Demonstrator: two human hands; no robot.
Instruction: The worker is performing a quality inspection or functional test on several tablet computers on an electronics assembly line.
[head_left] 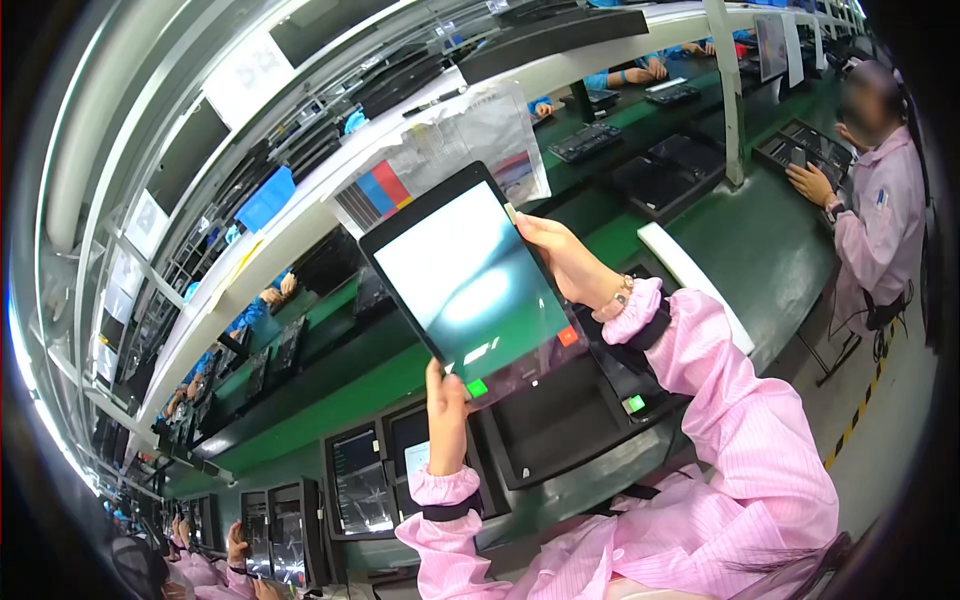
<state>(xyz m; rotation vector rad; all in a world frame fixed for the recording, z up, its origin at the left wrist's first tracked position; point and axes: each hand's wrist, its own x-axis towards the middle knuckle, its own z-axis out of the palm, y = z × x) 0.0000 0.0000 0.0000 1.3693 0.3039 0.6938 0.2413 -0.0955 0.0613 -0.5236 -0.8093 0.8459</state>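
Note:
A black-framed tablet (470, 290) is held up, tilted, in front of me over the bench. Its lit screen is white with glare, and a green square and a red one show at its lower corners. My right hand (572, 262) grips the tablet's right edge, thumb on the frame. At the lower left corner my left hand (447, 415) holds the edge, its fingertips beside the green square; its far fingers are hidden. Below the tablet lies a black tray (560, 425) with a small pale piece in it.
Left of that tray, more tablets (362, 480) lie in black trays on the green bench (790, 235). A long white bar (695, 285) lies to the right. Beyond stands a shelf frame with a blue bin (266, 200) and a hanging printed sheet (440, 150). A co-worker (880, 200) in pink works at far right.

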